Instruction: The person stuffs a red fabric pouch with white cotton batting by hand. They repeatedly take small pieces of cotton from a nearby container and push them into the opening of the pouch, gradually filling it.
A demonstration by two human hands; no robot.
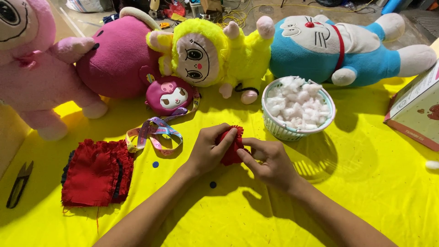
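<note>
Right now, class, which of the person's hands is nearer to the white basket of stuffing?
The right hand. It lies just below the basket, towards its left side. The left hand sits farther left, on the other side of the red cloth piece both hands hold.

1 head view, steeply downward, close

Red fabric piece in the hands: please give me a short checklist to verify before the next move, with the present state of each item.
1. Both hands hold the red fabric piece: left hand and right hand grip it: ok.
2. Basket of white stuffing close to the right hand: ok.
3. Stack of red fabric lying flat on the yellow cloth: ok.
4. Snips away from both hands: ok.
5. Opening of the held piece: cannot tell, fingers cover it.
</note>
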